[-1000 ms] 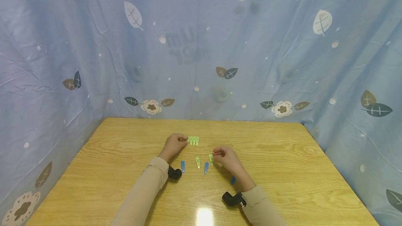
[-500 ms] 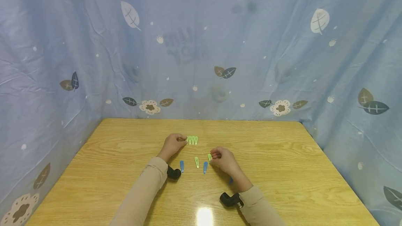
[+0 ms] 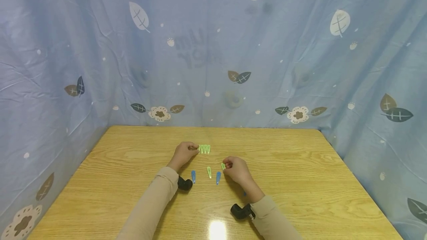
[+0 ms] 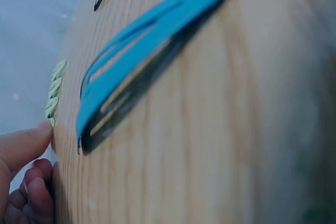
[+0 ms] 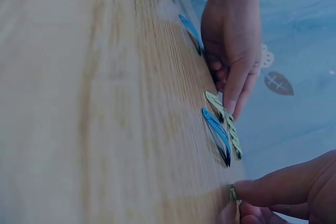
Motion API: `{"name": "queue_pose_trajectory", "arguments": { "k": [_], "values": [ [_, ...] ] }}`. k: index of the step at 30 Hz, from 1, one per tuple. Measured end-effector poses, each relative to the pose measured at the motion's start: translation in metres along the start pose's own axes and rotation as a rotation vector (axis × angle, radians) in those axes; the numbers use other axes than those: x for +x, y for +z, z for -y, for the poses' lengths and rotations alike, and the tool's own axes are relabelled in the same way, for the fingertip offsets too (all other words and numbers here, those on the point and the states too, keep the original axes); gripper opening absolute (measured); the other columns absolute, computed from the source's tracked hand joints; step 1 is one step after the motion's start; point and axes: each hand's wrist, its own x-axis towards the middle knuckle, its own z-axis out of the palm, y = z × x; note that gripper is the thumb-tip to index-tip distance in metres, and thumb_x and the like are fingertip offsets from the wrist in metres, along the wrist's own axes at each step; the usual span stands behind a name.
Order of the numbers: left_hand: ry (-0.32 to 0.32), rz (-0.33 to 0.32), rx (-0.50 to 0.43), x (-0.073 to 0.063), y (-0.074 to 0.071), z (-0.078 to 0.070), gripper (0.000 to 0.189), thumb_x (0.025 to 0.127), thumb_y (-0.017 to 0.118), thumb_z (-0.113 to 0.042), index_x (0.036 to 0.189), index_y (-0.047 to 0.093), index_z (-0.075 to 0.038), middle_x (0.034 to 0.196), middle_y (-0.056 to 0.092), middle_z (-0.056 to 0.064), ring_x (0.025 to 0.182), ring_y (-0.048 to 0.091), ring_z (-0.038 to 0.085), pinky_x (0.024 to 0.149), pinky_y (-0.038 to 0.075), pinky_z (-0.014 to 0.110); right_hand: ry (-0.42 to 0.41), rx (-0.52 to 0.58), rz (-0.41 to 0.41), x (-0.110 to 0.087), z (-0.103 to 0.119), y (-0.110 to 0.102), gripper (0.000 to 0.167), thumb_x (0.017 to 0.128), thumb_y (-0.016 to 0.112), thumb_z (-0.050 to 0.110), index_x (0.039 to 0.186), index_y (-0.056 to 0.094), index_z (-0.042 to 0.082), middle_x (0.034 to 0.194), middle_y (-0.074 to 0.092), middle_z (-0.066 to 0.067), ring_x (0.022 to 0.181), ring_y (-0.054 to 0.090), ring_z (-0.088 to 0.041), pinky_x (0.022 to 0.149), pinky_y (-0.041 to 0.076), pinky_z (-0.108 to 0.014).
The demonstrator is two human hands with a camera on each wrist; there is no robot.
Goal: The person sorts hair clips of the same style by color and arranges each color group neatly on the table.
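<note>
Several green snap hair clips [image 3: 205, 149] lie side by side in a short row on the wooden table. My left hand [image 3: 182, 153] pinches the row's leftmost clip, which its fingertips partly cover. Nearer to me, my right hand [image 3: 237, 169] holds a green hair clip [image 3: 223, 166] between thumb and finger; the right wrist view shows this clip [image 5: 233, 192] low, at the tabletop. Between the hands lie a loose green clip [image 3: 209, 172] and a blue hair clip [image 3: 218, 178]. Another blue clip [image 3: 193, 176] rests beside the left wrist, large in the left wrist view.
A third blue clip [image 3: 245, 193] is mostly hidden by the right forearm. Black wrist mounts [image 3: 185, 184] stick out from both sleeves, low over the table [image 3: 293, 169]. A blue patterned curtain [image 3: 207, 55] encloses the back and sides.
My right hand has closed in on the right green clip, which shows less now and seems slightly turned. The left hand stays at the row. The head view has shifted slightly.
</note>
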Motion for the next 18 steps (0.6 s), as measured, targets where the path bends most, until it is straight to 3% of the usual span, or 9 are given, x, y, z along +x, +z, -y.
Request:
{"name": "queue_pose_trajectory", "arguments": {
  "k": [9,18],
  "values": [
    [0.005,0.014,-0.007,0.0002,0.0004,0.0004,0.021,0.087,0.069,-0.014,0.106,0.072,-0.007,0.109,0.068,0.01,0.096,0.062,0.025,0.084,0.051,0.041,-0.008,-0.065,-0.016,-0.0003,0.0034,0.0024,0.026,0.075,0.065,-0.007,0.1,0.068,-0.003,0.088,0.063,-0.009,0.082,0.058,-0.021,0.069,0.053,-0.032],
    [-0.007,0.012,-0.019,-0.001,-0.0016,-0.0021,0.021,0.087,0.069,-0.013,0.106,0.072,-0.006,0.109,0.068,0.011,0.095,0.062,0.024,0.084,0.051,0.041,0.007,-0.012,-0.037,0.0022,-0.0005,0.0072,0.028,0.074,0.06,-0.01,0.099,0.068,-0.002,0.083,0.061,-0.007,0.073,0.053,-0.016,0.059,0.047,-0.025]
  ]
}}
